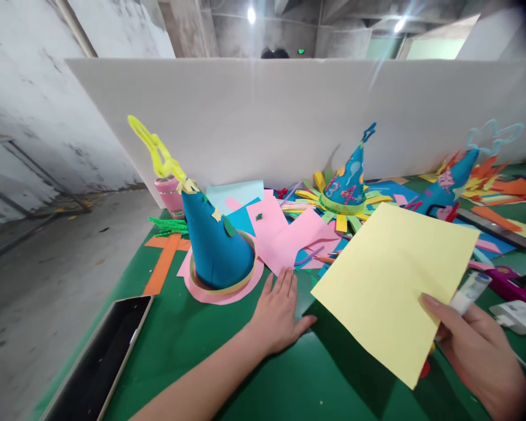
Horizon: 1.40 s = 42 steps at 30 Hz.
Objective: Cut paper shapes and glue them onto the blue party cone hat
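Observation:
My right hand (477,345) grips a sheet of pale yellow paper (394,280), thumb on its face, raised over the table's right side. A whitish tube with a label (471,292) shows behind that thumb; whether the hand holds it too I cannot tell. Flat on the green table lies my left hand (278,316), fingers stretched toward some pink paper (276,231). Left of those fingers stands a blue cone hat (214,240) with a yellow pipe-cleaner top (155,149), small stars and green leaf shapes. Its base sits on a pink paper ring (221,297).
A phone (99,356) lies at the table's left edge near orange paper strips (163,272). Two more decorated cone hats (348,181) stand among paper scraps at the back. A white board (267,123) closes off the far side. At right are a purple tool (508,283) and white charger (517,316).

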{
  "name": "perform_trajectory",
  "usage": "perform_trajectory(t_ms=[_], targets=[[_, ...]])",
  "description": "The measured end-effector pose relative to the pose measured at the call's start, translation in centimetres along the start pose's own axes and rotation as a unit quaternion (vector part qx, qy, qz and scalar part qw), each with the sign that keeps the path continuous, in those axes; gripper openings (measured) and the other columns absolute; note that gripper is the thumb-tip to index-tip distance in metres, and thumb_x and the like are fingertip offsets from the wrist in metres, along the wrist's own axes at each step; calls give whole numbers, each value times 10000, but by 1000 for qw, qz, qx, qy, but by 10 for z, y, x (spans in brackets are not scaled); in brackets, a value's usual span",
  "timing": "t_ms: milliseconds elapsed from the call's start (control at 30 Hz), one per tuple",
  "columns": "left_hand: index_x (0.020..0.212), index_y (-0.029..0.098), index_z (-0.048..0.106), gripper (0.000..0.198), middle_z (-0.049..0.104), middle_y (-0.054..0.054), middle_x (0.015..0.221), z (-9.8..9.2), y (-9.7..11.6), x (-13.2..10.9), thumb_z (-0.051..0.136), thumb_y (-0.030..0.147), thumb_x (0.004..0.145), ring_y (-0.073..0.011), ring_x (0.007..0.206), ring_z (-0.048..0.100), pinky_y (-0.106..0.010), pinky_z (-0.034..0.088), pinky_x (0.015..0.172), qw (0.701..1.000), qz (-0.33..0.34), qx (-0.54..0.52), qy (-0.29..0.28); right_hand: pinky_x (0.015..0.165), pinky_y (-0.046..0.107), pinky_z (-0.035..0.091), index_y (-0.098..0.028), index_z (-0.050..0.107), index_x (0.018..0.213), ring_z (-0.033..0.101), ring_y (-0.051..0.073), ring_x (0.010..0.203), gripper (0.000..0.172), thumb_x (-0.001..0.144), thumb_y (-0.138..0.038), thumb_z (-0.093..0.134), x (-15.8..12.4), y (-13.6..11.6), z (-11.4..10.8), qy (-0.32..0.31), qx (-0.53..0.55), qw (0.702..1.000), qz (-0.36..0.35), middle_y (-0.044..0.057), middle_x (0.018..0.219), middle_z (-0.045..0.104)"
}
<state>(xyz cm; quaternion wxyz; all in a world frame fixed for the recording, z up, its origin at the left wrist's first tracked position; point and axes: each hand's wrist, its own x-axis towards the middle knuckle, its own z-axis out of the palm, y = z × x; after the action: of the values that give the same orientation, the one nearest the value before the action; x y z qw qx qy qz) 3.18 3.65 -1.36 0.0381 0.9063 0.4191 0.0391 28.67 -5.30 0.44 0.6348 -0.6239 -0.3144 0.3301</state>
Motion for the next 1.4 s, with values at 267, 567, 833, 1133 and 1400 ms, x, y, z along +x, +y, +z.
perform_trajectory(t_ms=[267, 567, 833, 1133, 1400], targets=[[1328, 80, 291, 623, 264, -173, 1414, 1, -25, 24, 314, 479, 850, -281, 1306, 194, -471, 165, 1047, 999, 30, -15, 26, 530, 239, 536, -237, 647, 894, 626, 206, 708, 273, 644, -331, 705, 1, -4, 1, -18, 16, 997, 79, 18, 858, 697], [1225, 182, 387, 431, 400, -157, 1285, -32, -19, -47, 465, 119, 806, -263, 1178, 402, -444, 370, 934, 933, -21, -88, 348, 521, 284, 462, -195, 605, 776, 561, 169, 551, 169, 729, -357, 621, -8, -13, 40, -235, -67, 969, 43, -6, 588, 601], [1296, 130, 337, 458, 341, -140, 1384, -26, 10, -87, 406, 171, 844, -263, 1294, 238, -479, 216, 1032, 983, 150, -18, 106, 552, 242, 384, -180, 556, 789, 494, 150, 624, 147, 795, -319, 510, -12, -10, 79, -404, -262, 871, -95, -18, 681, 542], [1375, 193, 198, 588, 170, -117, 1444, 0, 12, -85, 256, 489, 870, -286, 1318, 133, -510, 187, 1030, 994, 98, -17, -51, 565, 257, 365, -188, 538, 780, 506, 166, 628, 135, 814, -305, 481, -11, 5, 82, -383, -335, 848, -147, 0, 696, 564], [1366, 176, 223, 579, 203, -140, 1438, 2, 13, -89, 331, 443, 864, -290, 1312, 168, -508, 223, 1018, 997, 81, 1, 8, 578, 274, 397, -197, 529, 813, 532, 186, 677, 134, 824, -321, 478, -12, 10, 79, -335, -238, 905, -113, 7, 720, 572]])
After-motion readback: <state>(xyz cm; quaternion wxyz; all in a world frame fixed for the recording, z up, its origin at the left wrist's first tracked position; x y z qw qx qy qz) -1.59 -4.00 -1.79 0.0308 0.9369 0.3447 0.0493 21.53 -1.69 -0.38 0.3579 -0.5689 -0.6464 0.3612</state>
